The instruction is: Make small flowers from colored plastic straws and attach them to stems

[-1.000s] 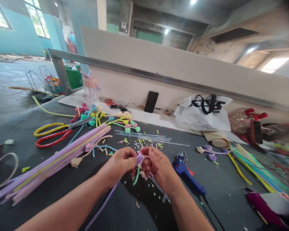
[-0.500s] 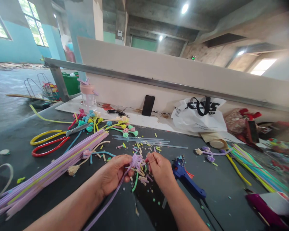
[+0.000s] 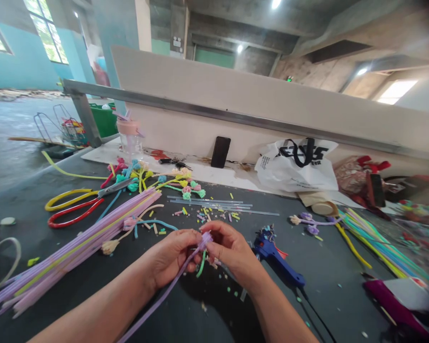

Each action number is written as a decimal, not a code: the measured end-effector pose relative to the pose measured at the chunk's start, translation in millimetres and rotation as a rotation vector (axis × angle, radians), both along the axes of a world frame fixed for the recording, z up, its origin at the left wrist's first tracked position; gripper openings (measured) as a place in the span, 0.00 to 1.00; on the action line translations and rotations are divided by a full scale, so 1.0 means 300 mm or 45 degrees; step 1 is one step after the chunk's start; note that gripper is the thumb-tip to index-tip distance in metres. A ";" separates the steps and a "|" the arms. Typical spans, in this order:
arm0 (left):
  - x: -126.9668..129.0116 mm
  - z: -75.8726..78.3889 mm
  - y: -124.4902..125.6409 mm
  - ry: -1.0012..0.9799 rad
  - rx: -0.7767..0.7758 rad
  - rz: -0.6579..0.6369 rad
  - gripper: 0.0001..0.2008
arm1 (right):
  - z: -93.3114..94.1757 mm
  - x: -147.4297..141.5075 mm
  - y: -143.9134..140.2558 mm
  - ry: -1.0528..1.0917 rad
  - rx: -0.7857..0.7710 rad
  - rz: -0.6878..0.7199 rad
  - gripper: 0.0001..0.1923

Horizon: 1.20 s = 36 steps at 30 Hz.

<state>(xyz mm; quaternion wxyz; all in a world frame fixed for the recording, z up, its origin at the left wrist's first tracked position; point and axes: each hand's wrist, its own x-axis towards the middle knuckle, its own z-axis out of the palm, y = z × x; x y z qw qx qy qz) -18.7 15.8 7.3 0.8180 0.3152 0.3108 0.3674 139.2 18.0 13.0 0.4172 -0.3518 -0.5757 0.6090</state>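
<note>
The loops of the light-purple, fuzzy, flower-like bunch [image 3: 206, 239], spread half a second ago, have been gathered, so its shaping seems advanced; it is held between the left hand [image 3: 173, 253] and the pinching right hand [image 3: 232, 252], well apart from the far edge of the dark, flat surface [image 3: 325, 267].

1. The dark counter [image 3: 332, 262] carries scissors [image 3: 101, 193] with one yellow and one red handle, beside a long, mostly purple bundle [image 3: 82, 251].
2. Clear sticks [image 3: 214, 204] lie near scattered clippings [image 3: 185, 210].
3. Right of the clippings rests a blue glue gun [image 3: 280, 267].
</note>
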 end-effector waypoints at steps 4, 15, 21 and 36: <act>0.004 0.003 -0.003 0.028 -0.006 -0.020 0.06 | -0.003 0.003 0.005 -0.021 -0.036 -0.018 0.08; 0.011 0.029 -0.018 0.124 0.176 0.101 0.11 | -0.014 0.007 0.017 0.035 -0.128 -0.119 0.06; 0.032 -0.011 -0.013 0.551 0.726 0.237 0.11 | -0.027 0.006 0.019 0.014 -0.093 -0.103 0.06; 0.040 -0.023 -0.024 0.950 1.125 0.394 0.08 | -0.041 -0.005 0.019 0.036 -0.144 -0.131 0.06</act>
